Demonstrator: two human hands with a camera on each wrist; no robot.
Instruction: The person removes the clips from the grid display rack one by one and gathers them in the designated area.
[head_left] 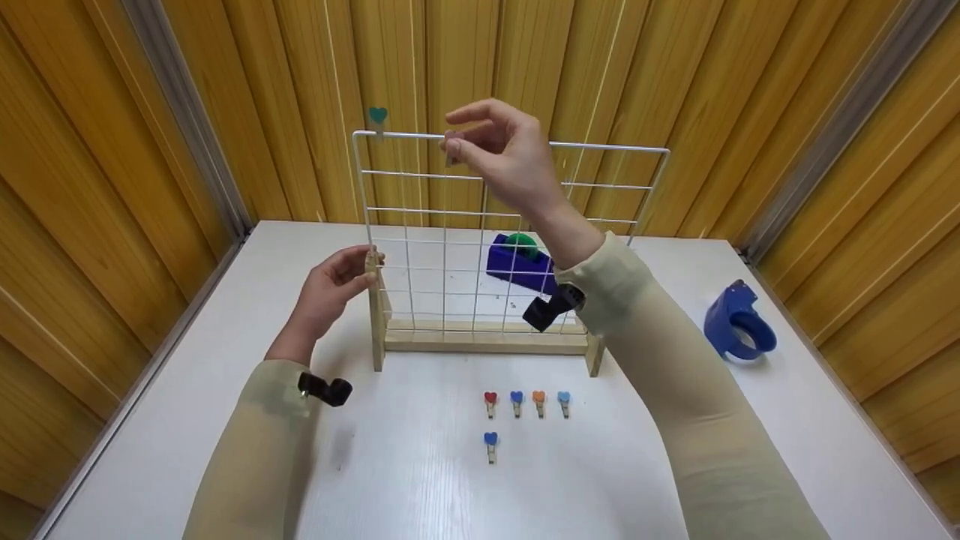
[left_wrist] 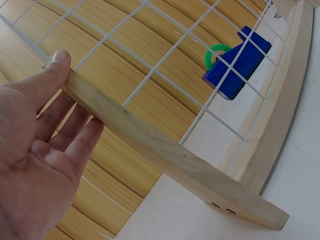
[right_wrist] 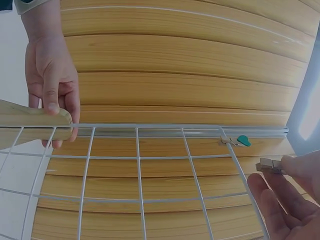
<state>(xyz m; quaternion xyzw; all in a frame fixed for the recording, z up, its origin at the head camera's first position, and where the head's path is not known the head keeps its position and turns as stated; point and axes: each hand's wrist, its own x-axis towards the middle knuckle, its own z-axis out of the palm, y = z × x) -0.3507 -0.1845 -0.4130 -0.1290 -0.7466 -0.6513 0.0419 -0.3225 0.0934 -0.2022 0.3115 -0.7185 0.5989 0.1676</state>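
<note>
A white wire grid rack (head_left: 444, 247) stands in a wooden frame. My left hand (head_left: 324, 294) grips the top of its left wooden post (left_wrist: 150, 135), thumb on one side and fingers on the other. Up at the top wire, my right hand (head_left: 517, 154) pinches a small wooden clothespin (right_wrist: 270, 165) between thumb and fingers. In the right wrist view this clothespin looks apart from the wire. A clothespin with a green heart (head_left: 378, 115) is clipped near the top left corner, its heart above the wire.
On the table (head_left: 405, 480) before the rack lie several heart clothespins, among them a red one (head_left: 490, 400), an orange one (head_left: 538, 399) and a lower blue one (head_left: 490, 441). Behind the grid sits a blue tape dispenser (left_wrist: 237, 67) with green tape. Another blue dispenser (head_left: 731, 322) lies right.
</note>
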